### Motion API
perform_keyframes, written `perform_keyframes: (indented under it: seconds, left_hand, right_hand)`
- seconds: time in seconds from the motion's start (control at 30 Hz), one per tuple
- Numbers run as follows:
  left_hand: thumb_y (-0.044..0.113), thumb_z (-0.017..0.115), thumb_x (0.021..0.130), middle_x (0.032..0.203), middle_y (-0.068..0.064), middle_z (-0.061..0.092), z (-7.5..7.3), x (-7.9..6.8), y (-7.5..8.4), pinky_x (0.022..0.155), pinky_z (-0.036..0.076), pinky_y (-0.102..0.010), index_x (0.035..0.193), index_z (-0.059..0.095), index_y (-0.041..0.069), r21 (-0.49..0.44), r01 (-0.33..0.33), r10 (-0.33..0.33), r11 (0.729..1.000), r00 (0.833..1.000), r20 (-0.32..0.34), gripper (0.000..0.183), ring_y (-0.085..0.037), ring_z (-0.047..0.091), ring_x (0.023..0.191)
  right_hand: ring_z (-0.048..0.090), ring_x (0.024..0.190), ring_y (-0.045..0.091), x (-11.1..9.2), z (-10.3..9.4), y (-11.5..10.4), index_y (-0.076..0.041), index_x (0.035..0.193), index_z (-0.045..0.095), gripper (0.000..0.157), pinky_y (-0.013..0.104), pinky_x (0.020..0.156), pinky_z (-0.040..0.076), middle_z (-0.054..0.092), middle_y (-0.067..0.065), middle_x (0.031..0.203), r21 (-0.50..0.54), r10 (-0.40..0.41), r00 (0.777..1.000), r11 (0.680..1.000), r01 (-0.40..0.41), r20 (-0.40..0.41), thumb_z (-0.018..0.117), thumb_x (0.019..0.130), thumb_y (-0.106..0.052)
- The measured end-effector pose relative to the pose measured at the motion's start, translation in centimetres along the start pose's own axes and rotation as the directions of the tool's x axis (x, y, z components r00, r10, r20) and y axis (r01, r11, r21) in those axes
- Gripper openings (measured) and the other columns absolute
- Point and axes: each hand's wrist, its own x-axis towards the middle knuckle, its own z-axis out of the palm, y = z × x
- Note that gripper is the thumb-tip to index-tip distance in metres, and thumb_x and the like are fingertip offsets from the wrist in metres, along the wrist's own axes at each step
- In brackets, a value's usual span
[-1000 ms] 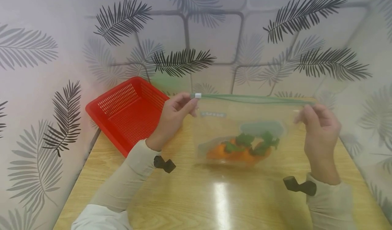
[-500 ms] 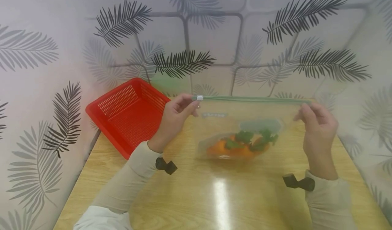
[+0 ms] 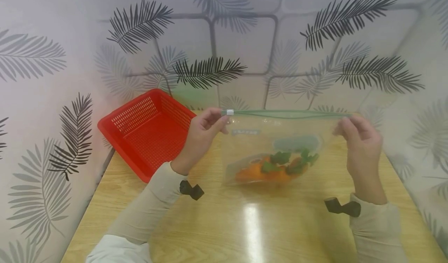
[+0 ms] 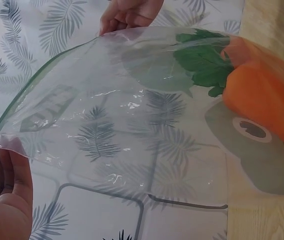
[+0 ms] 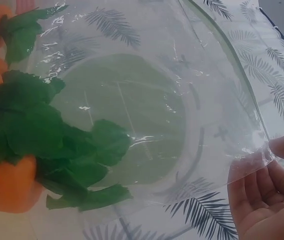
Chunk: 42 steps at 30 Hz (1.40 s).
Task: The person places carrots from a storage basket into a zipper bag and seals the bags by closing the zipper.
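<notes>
A clear zip bag [image 3: 287, 127] hangs upright between both hands, over the table. Along its top runs a green zip strip [image 3: 290, 114], bearing a white slider [image 3: 230, 112] at the left end. My left hand [image 3: 199, 140] pinches the upper left corner beside that slider. At the opposite upper corner, my right hand [image 3: 364, 154] pinches the bag's edge. Orange carrots [image 3: 255, 171] with green leafy tops [image 5: 26, 120] lie in the bottom of the bag; the left wrist view shows one carrot [image 4: 264, 95] close up. Printed grey-green shapes cover parts of the plastic.
A red perforated plastic basket [image 3: 150, 134] stands at the back left of the wooden table [image 3: 210, 224], partly behind my left forearm. Leaf-patterned sheeting [image 3: 259, 37] rises behind the table and along its sides.
My right hand has shifted slightly left and my left hand slightly right, the slider with it. The zip strip, straighter half a second ago, now sags a little in the middle.
</notes>
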Motion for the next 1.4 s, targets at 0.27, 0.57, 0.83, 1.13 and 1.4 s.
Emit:
perform_keyframes:
  seconds: [0.27, 0.57, 0.83, 1.13, 1.4]
  left_hand:
    - [-0.005, 0.056, 0.089, 0.083, -0.009, 0.061, 0.1, 0.1, -0.2, 0.073, 0.052, -0.031, 0.099, 0.056, -0.01, -0.017, 0.006, -0.006, 1.0, 1.0, -0.016, 0.012, -0.022, 0.057, 0.067]
    - [-0.004, 0.057, 0.088, 0.084, -0.009, 0.061, -0.2, 0.3, -1.6, 0.072, 0.052, -0.031, 0.098, 0.057, -0.007, -0.026, -0.01, 0.009, 1.0, 1.0, -0.012, 0.01, -0.022, 0.057, 0.067]
    - [0.007, 0.06, 0.09, 0.085, -0.009, 0.062, -0.4, 0.5, -2.7, 0.073, 0.052, -0.035, 0.099, 0.06, -0.001, -0.015, -0.024, 0.023, 1.0, 1.0, -0.009, 0.012, -0.024, 0.058, 0.067]
    - [0.006, 0.061, 0.089, 0.085, -0.013, 0.062, -0.4, 0.5, -2.7, 0.073, 0.052, -0.035, 0.099, 0.059, -0.001, -0.015, -0.026, 0.026, 1.0, 1.0, -0.001, 0.012, -0.024, 0.058, 0.067]
    - [-0.004, 0.057, 0.089, 0.088, -0.027, 0.058, 0.1, 0.3, -0.7, 0.074, 0.052, -0.032, 0.1, 0.056, -0.008, -0.005, -0.005, 0.005, 1.0, 1.0, 0.003, 0.011, -0.022, 0.058, 0.067]
  right_hand:
    - [0.06, 0.07, 0.019, 1.1, -0.2, -0.6, 0.015, 0.101, 0.062, 0.025, 0.026, 0.077, 0.05, 0.064, 0.014, 0.083, -0.167, -0.065, 0.981, 0.985, 0.034, -0.184, 0.068, 0.083, -0.001]
    - [0.059, 0.076, 0.014, 2.0, 2.5, -3.2, 0.012, 0.095, 0.065, 0.019, 0.021, 0.076, 0.047, 0.067, 0.009, 0.085, -0.442, -0.309, 0.951, 0.854, 0.276, -0.002, 0.068, 0.082, -0.001]
    - [0.057, 0.082, -0.001, 2.5, 6.6, -3.6, 0.006, 0.091, 0.068, 0.012, 0.016, 0.08, 0.043, 0.068, 0.007, 0.089, -0.65, -0.302, 0.845, 0.542, 0.533, 0.441, 0.068, 0.08, 0.002]
    - [0.062, 0.084, 0.019, 2.9, 10.6, -2.4, 0.0, 0.093, 0.069, 0.013, 0.025, 0.081, 0.046, 0.069, 0.008, 0.091, -0.476, -0.26, 0.646, 0.494, 0.727, 0.718, 0.069, 0.081, -0.005]
    - [0.062, 0.081, 0.018, 2.3, 14.5, -1.4, -0.003, 0.094, 0.07, 0.012, 0.033, 0.078, 0.048, 0.069, 0.005, 0.089, -0.457, -0.144, 0.619, 0.551, 0.698, 0.772, 0.07, 0.082, -0.006]
